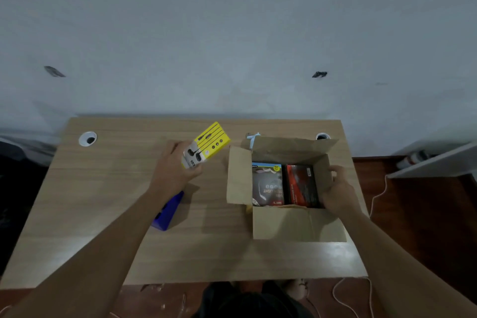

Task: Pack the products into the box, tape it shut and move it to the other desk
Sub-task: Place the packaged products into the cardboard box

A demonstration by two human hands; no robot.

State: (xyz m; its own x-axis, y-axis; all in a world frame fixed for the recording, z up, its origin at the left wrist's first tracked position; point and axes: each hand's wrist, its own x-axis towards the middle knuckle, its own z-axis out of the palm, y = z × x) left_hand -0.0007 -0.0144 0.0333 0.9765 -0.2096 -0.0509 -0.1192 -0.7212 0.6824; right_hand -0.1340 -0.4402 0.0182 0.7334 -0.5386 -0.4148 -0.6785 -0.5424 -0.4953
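Observation:
An open cardboard box [296, 224] stands on the right half of the wooden desk [103, 188], flaps spread. Inside lie two products side by side: a dark pack with a blue top edge [267, 184] and a red-and-black pack [300, 184]. My right hand [338, 190] grips the box's right wall, fingers curled over its rim. My left hand [175, 168] holds a yellow earphone pack [206, 144] above the desk, left of the box. A blue object [167, 210], partly hidden under my left forearm, lies on the desk.
Two round cable holes [87, 139] sit at the desk's back corners, the right one behind the box. A pale blue strip [253, 138] sticks up at the box's back left corner. A white shelf [436, 162] juts in at right. Cables trail on the floor.

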